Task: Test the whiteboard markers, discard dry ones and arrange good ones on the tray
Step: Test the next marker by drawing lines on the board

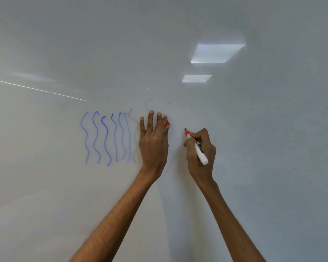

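Squiggles in blue (106,138) sit left of centre, faint grey strokes (136,138) just right of them, likely weak markers. Your left hand (152,144) lies flat on the whiteboard (254,129), fingers straight, probably bracing, red cap (167,124) tucked at its right edge to stay handy. Right of it, your right hand (208,149) grasps the marker (201,156), tip at bare board for a test stroke.

Shows two slender forearms, left forearm (112,220) and right forearm (233,218), bare right down to the lower edge of the view, with fine hair along the left. Shows long fingers with short nails on the left hand (153,142) and ridged knuckles on the right hand (201,148).
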Available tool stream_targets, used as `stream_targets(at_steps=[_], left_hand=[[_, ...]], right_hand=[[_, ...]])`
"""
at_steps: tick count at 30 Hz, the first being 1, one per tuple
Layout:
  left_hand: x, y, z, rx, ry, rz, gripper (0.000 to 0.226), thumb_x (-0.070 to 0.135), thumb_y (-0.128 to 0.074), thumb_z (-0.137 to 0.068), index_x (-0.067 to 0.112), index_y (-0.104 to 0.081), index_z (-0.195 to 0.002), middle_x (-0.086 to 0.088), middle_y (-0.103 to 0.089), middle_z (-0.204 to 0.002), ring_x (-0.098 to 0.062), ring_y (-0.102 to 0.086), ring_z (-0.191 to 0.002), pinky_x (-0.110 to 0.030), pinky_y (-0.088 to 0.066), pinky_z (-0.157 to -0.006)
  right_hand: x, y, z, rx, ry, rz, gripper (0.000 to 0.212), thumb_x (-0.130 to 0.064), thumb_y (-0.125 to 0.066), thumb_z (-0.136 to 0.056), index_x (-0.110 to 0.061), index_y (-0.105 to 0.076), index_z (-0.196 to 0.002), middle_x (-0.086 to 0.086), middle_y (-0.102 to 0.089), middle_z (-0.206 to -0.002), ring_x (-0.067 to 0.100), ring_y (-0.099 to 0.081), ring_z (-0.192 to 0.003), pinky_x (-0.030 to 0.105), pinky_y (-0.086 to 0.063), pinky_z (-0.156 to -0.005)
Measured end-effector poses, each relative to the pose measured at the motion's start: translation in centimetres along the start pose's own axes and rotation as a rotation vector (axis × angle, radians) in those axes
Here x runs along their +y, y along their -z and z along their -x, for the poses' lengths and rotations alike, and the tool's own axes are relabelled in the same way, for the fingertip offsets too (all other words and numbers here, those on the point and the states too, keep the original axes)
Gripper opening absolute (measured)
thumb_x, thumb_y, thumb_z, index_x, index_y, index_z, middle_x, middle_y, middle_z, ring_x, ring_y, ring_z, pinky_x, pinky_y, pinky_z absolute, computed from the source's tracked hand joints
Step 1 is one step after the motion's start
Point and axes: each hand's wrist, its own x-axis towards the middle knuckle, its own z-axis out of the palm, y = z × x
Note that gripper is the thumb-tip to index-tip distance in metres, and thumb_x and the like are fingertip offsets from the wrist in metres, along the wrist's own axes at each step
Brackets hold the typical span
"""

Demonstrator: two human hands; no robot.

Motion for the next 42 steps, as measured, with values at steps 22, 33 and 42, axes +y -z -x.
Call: stream_targets(at_steps=[22,33,42], left_hand=[[-0.1,0.0,1.0,-0.023,0.023,0.027,0.034,0.016,-0.060,-0.097,0.005,-0.060,-0.129,-0.011,-0.057,-0.137,-0.030,-0.040,-0.139,-0.051,-0.020,-0.120],[0.1,0.1,1.4,-0.016,0.014,0.067,0.031,0.017,-0.058,-0.098,0.004,-0.062,-0.126,-0.012,-0.058,-0.136,-0.029,-0.041,-0.138,-0.048,-0.014,-0.121],[3.3,4.1,7.3,-0.059,0.069,0.307,0.023,0.010,-0.068,-0.091,-0.001,-0.069,-0.112,-0.010,-0.070,-0.116,-0.026,-0.055,-0.127,-0.046,-0.029,-0.117]], right_hand=[[-1.3,1.6,-4.4,0.094,-0.005,-0.049,0.010,-0.019,-0.058,-0.094,-0.010,-0.055,-0.090,0.011,-0.064,-0.072,0.034,-0.059,-0.056,0.050,-0.047,-0.048],[1.1,3.4,2.8,0.061,-0.151,-0.048,0.012,-0.018,-0.058,-0.089,-0.010,-0.055,-0.080,0.001,-0.065,-0.068,0.028,-0.059,-0.054,0.051,-0.049,-0.050],[-0.8,5.6,6.3,0.017,-0.351,-0.269,0.010,-0.006,-0.068,-0.091,-0.010,-0.070,-0.100,0.014,-0.070,-0.087,0.028,-0.056,-0.055,0.021,-0.042,-0.046]])
